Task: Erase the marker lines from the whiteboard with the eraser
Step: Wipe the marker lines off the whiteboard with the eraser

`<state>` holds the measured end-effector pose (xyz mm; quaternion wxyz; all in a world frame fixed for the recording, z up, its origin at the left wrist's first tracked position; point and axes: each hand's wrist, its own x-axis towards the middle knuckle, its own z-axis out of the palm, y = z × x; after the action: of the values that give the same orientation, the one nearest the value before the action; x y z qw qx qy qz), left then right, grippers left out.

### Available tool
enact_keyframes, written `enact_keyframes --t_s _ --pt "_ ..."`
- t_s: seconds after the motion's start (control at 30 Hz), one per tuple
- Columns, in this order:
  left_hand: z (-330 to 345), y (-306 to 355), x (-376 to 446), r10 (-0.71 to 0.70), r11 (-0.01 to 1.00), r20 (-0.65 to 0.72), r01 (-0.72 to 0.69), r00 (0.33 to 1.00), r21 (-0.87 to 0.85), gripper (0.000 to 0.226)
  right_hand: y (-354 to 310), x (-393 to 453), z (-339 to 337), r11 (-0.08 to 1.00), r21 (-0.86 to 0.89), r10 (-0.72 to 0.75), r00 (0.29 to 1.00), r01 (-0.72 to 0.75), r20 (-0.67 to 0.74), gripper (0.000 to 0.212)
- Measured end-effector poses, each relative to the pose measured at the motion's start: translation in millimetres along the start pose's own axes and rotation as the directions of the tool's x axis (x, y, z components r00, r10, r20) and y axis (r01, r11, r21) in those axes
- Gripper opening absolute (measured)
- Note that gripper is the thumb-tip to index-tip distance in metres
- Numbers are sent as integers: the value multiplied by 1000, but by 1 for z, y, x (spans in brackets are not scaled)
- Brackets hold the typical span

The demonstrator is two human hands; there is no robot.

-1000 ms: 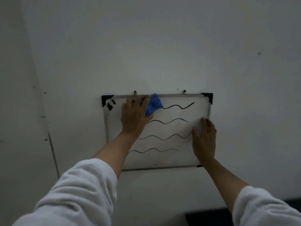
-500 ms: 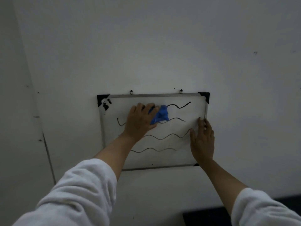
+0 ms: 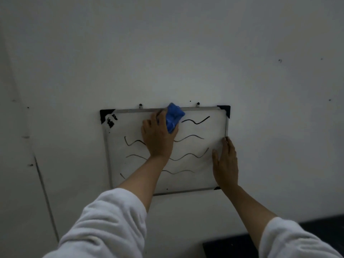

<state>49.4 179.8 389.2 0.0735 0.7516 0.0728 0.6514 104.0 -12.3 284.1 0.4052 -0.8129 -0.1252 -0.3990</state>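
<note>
both hands were raised to a small whiteboard (image 3: 197, 179) hung on a pale wall (image 3: 186, 53). left hand (image 3: 158, 135) was clenched around a crumpled blue eraser cloth (image 3: 174, 116), pressing it against the upper middle of the board, its top overlapping the board's upper frame rail (image 3: 201, 108). right hand (image 3: 225, 163) lay flat and released, gripping nothing, fingers spread along the board's right edge, apparently to steady it.

the marker lines (image 3: 189, 156) were four wavy strokes, each running left to right across the board, stacked one below another. the top stroke (image 3: 195, 121) survived only on the right, beginning just beside the cloth; the board to the left of the cloth at that height looked clean. the three lower strokes ran under or past the left wrist and seemed mostly intact.

judging from this, the next wipe would go rightward along the top stroke's long axis, with open board up to the black corner cap (image 3: 225, 109). room was limited lower right, where the bracing hand sat near the ends of the third and fourth strokes.
</note>
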Motion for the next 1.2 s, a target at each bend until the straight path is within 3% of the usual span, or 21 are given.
enact_keyframes --t_s 0.03,0.1,0.17,0.2,0.27,0.33,0.4,0.43,0.5,0.57,0.63,0.7,0.73,0.8,0.87,0.93,1.0,1.07,1.1,1.13,1.2 --pt "1 4 -3 3 1000 0 -3 1000 -9 58 3 -3 0 999 32 7 1000 -8 8 59" --pt "6 4 -11 236 971 33 -237 971 36 61 8 -7 1 998 52 22 999 -23 28 60" --pt "5 -4 -12 492 860 93 -500 866 104 62 11 -9 1 999 22 30 999 -31 45 61" --pt "6 -8 -8 529 836 90 -537 844 116 61 12 -8 1 999 8 32 998 -33 49 62" --pt "8 -4 1 397 915 39 -399 917 62 59 12 -8 2 999 -3 33 998 -33 51 63" --pt "8 8 7 115 993 1 -115 993 -25 59 12 -10 3 1000 -9 30 998 -30 57 65" --pt "10 17 5 91 996 0 -91 996 -25 63 13 -13 5 999 -42 28 996 -25 85 69" --pt "13 17 -1 226 974 20 -227 974 12 66 15 -14 6 998 -68 27 994 -20 106 73" --pt "14 9 -12 576 806 79 -582 814 107 66 19 -14 5 992 -127 11 988 8 152 83" --pt "13 0 -8 726 669 101 -733 680 125 63 25 -15 2 981 -185 -26 982 61 189 92" --pt "16 5 3 608 787 50 -610 792 89 61 32 -16 -1 972 -213 -54 977 98 204 96" --pt "16 19 13 280 960 18 -280 960 -4 58 35 -16 -2 967 -227 -66 977 113 205 95" --pt "15 27 15 165 986 14 -165 986 -29 58 36 -16 -1 966 -230 -69 977 116 202 94" --pt "18 33 6 231 973 36 -231 972 4 60 34 -15 0 967 -230 -63 978 110 201 93" --pt "20 30 -9 520 843 94 -528 849 103 64 32 -14 0 968 -229 -56 978 103 203 93" --pt "21 22 -9 648 744 103 -656 754 126 63 33 -14 0 966 -234 -64 977 112 205 93" --pt "24 24 0 526 847 49 -529 849 54 62 34 -14 -1 966 -232 -65 976 114 207 92" --pt "22 35 6 227 973 26 -226 973 -47 60 36 -14 -1 966 -235 -62 976 113 211 91" --pt "20 40 6 151 987 25 -149 988 -61 59 35 -14 -1 964 -239 -63 975 114 212 90" --pt "21 43 4 170 985 27 -169 985 -44 59 35 -14 -1 964 -242 -63 975 115 214 90" --pt "23 41 -4 420 905 67 -423 905 48 62 34 -13 -1 965 -237 -58 974 110 217 91"
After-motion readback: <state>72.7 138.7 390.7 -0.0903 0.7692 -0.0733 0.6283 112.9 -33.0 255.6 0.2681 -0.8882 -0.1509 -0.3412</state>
